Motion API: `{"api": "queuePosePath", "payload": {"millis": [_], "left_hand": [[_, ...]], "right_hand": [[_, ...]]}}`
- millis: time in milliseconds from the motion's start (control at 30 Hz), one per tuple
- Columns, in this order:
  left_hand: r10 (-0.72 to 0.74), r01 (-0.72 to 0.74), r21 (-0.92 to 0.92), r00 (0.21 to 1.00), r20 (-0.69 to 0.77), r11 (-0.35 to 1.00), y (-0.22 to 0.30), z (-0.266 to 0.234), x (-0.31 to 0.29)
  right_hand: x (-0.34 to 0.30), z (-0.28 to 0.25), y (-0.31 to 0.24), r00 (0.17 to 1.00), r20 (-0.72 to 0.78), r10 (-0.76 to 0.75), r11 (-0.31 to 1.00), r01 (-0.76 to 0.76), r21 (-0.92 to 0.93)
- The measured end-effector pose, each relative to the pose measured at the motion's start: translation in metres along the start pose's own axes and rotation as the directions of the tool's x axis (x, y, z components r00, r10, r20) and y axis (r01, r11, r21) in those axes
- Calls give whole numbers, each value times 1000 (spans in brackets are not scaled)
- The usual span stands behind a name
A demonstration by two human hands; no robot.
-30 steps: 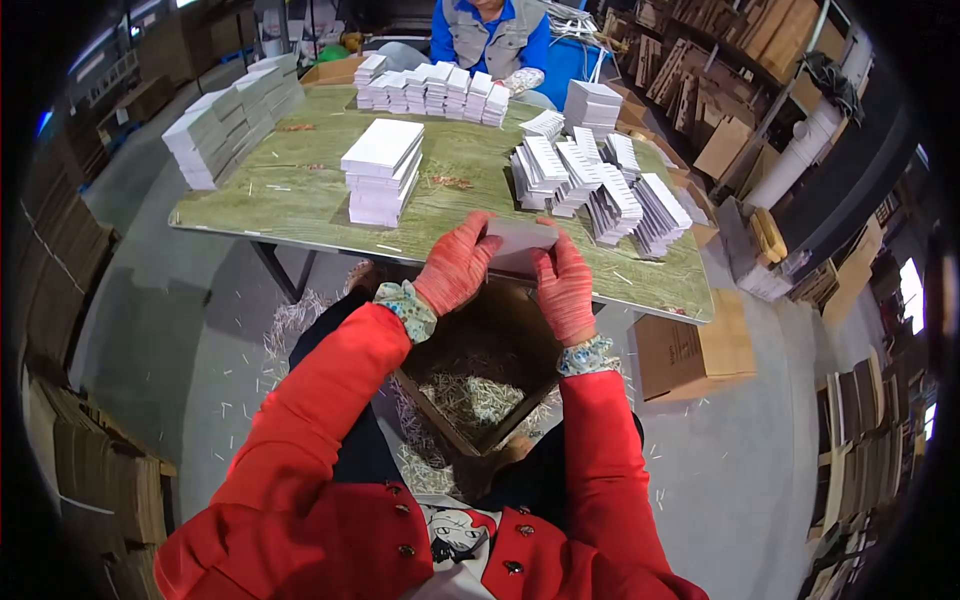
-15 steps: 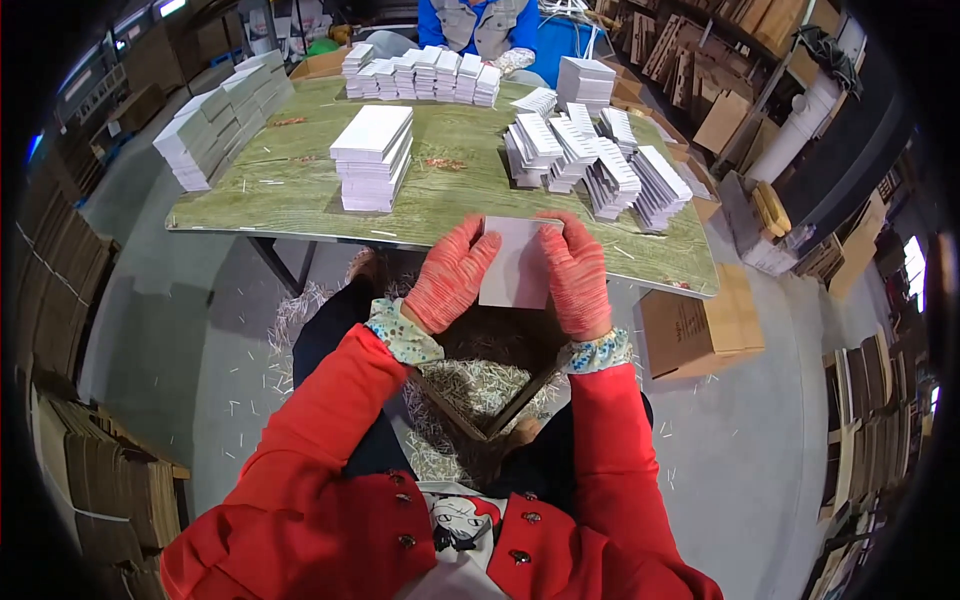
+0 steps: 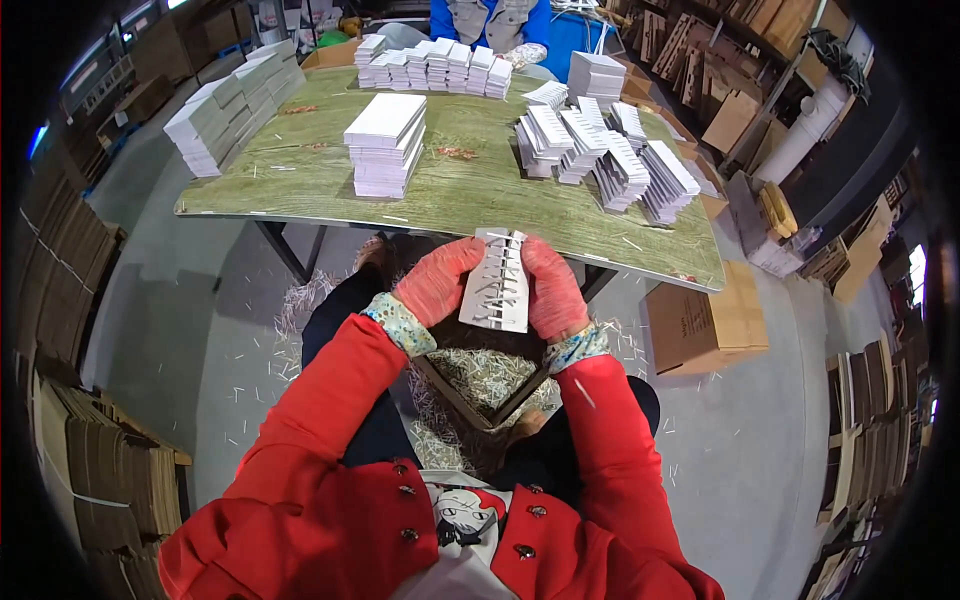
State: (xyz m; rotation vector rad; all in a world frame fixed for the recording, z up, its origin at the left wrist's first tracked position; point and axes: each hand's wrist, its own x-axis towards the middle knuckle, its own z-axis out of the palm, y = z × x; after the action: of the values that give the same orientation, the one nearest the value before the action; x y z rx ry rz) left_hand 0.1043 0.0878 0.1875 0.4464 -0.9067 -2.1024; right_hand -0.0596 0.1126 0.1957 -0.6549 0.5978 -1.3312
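The left hand (image 3: 437, 283) and right hand (image 3: 552, 288) hold a stack of slotted cards (image 3: 497, 281) between them, just in front of the near edge of the table (image 3: 300, 180). Below the hands, a box of paper scraps (image 3: 487, 380) sits at the person's lap. On the table, a stack of sheets (image 3: 385, 143) lies left of centre, leaning bundles (image 3: 600, 150) to the right, long rows (image 3: 228, 110) at the far left (another row runs along the back edge). A carton (image 3: 705, 320) stands on the floor to the right
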Motion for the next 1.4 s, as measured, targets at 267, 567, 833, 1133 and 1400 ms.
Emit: {"api": "queuePosePath", "payload": {"millis": [267,567,833,1133,1400], "left_hand": [[599,-240,698,731,-327,674,-25,-15,8],[419,-287,387,850,-318,876,-37,59,-16],[148,-80,156,858,-491,985,-62,33,-26],[628,-243,796,750,-209,555,-51,20,-40],[252,-219,158,940,-231,963,-65,-11,-32]], "right_hand": [[-21,47,-2,942,-13,-336,694,238,-679],[-16,14,19,931,-231,-284,940,222,-259],[-10,-2,43,942,-336,15,979,-81,-185],[-22,16,44,853,-154,-499,716,306,-627],[-49,52,51,723,-53,-688,474,393,-788]]}}
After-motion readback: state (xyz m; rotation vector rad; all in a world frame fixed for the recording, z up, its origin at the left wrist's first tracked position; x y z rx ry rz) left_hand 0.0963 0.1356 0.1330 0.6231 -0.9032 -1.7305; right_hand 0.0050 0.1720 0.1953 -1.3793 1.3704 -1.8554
